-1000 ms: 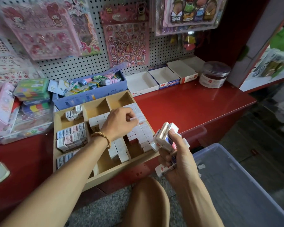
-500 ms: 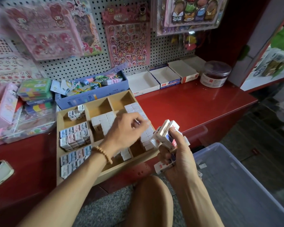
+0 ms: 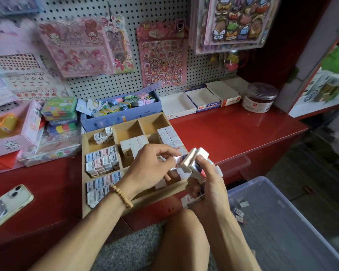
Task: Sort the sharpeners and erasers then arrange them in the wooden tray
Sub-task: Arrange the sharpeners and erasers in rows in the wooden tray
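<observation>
Right hand [image 3: 205, 184] gripping a stack of erasers [image 3: 194, 160], left hand [image 3: 151, 169] pinching one eraser [image 3: 179, 159] from it, above wooden tray [image 3: 84, 192]

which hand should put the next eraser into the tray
Left. The left hand already pinches one eraser from the stack of erasers and hovers over the wooden tray. The right hand is full, gripping that stack.
</observation>
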The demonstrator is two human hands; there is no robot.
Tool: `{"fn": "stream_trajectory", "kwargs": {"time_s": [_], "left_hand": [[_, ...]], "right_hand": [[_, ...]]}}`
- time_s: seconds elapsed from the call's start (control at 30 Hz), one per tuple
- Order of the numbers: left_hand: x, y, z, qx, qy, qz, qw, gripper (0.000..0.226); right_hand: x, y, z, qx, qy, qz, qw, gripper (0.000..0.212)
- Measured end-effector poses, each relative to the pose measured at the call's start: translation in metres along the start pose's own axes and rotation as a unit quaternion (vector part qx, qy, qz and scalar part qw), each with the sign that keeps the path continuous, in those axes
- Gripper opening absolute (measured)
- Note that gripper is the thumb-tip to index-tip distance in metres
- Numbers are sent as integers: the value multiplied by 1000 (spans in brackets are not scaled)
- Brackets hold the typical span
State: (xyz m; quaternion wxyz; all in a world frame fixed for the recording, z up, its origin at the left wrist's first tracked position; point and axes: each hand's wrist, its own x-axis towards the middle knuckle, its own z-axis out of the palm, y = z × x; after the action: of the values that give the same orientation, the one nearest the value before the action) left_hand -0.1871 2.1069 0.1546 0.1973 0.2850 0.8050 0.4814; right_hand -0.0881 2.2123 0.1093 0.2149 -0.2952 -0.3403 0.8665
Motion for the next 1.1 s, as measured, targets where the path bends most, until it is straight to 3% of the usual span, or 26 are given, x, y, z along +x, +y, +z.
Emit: {"fn": "stream_trajectory", "kwargs": {"time_s": [0.33,0.47,0.67,0.93,1.03,1.1], "left_hand": [[46,-5,-16,14,69,-10,997,15],[86,-18,-33,169,127,-14,977,22],[131,-44,-34,361,85,-25,928,20],[144,-63,-27,414,82,2,906,15],[140,-60,-29,401,92,-3,912,30],[130,-52,-29,346,130,4,929,25]], "right_hand": [[14,-3,8,92,17,55,994,17],[24,-8,6,28,31,28,999,19],[41,-12,1,0,14,25,1000,20],[46,-13,-1,-17,-41,26,999,40],[44,-11,0,-17,-53,32,998,44],[42,-10,-1,-28,-51,31,998,41]]}}
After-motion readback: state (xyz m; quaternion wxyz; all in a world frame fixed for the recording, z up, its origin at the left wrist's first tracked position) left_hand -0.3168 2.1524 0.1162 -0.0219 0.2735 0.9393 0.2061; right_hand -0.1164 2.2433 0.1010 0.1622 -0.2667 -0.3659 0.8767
